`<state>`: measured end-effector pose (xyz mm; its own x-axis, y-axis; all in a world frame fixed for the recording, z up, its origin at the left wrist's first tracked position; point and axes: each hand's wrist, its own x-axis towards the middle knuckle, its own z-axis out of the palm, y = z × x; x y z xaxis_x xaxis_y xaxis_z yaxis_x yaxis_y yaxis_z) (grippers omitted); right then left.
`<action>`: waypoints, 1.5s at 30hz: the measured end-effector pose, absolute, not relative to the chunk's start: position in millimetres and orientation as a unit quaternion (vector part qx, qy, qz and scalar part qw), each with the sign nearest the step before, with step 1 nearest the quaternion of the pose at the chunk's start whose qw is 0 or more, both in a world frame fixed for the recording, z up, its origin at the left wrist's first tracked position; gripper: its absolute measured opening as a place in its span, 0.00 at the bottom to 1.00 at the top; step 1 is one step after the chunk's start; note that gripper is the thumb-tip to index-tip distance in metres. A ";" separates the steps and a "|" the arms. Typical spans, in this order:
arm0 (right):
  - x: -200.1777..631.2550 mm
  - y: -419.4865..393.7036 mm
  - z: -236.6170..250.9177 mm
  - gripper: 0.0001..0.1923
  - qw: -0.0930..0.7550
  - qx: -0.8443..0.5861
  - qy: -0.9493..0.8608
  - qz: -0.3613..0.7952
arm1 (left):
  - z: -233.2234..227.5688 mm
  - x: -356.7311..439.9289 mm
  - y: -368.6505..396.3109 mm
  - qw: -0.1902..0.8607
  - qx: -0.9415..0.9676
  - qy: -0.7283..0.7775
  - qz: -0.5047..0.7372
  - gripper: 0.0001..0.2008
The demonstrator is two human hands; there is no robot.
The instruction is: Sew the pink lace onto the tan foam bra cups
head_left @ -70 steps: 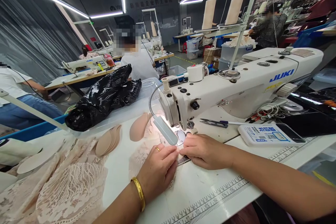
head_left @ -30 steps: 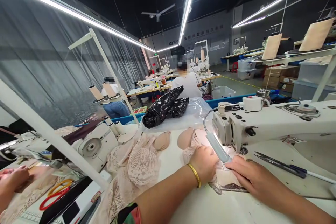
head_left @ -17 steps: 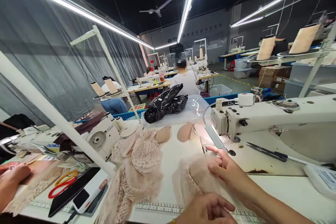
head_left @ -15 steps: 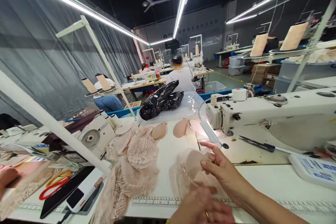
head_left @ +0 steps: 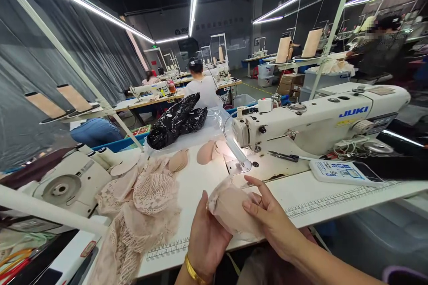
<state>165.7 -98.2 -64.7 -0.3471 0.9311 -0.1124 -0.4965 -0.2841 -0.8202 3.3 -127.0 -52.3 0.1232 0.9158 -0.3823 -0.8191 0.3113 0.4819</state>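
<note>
Between my two hands is a beige bra cup (head_left: 230, 209) with sheer fabric along its edge, raised over the front edge of the sewing table. My left hand (head_left: 209, 240), a gold bracelet at its wrist, supports the cup's left side with the thumb up. On the other side my right hand (head_left: 270, 218) pinches the cup between thumb and fingers, its index finger stretched out. Just beyond them stands a white sewing machine (head_left: 294, 120) with a lit needle area. Lace bra pieces (head_left: 154, 191) lie heaped to the left.
Loose cups (head_left: 205, 152) lie behind the needle area. Black tweezers (head_left: 282, 156) rest on the machine bed, near a white box-shaped device (head_left: 344, 173). A black plastic bag (head_left: 177, 120) sits on a clear bin at the back. A person in white (head_left: 200, 89) sits farther off.
My view has swung right. My left hand, lower and blurred before, has turned up to hold the cup's left side. The cup has come up off the table, tilted between both hands.
</note>
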 end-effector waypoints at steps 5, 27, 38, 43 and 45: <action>169.6 -102.5 -67.6 0.38 0.469 -0.290 -0.362 0.751 | -50.7 8.1 -133.6 0.677 0.186 0.325 0.634 0.24; 178.3 -83.3 -81.3 0.32 0.472 -0.326 -0.372 0.729 | -52.8 29.1 -116.4 0.644 0.099 0.369 0.663 0.16; 177.4 -81.6 -80.3 0.29 0.494 -0.324 -0.322 0.739 | -52.2 32.9 -113.8 0.646 0.122 0.373 0.655 0.20; 178.9 -81.8 -80.5 0.30 0.494 -0.306 -0.331 0.744 | -51.9 32.7 -112.4 0.657 0.099 0.367 0.651 0.18; 179.1 -81.3 -79.8 0.31 0.492 -0.308 -0.328 0.745 | -52.4 32.7 -112.1 0.660 0.107 0.367 0.647 0.18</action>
<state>179.1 -81.3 -79.8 -0.3256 0.9358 -0.1351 -0.5316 -0.2993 -0.7924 32.7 -112.1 -52.4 -0.1069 0.9324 -0.3454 -0.7757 0.1391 0.6156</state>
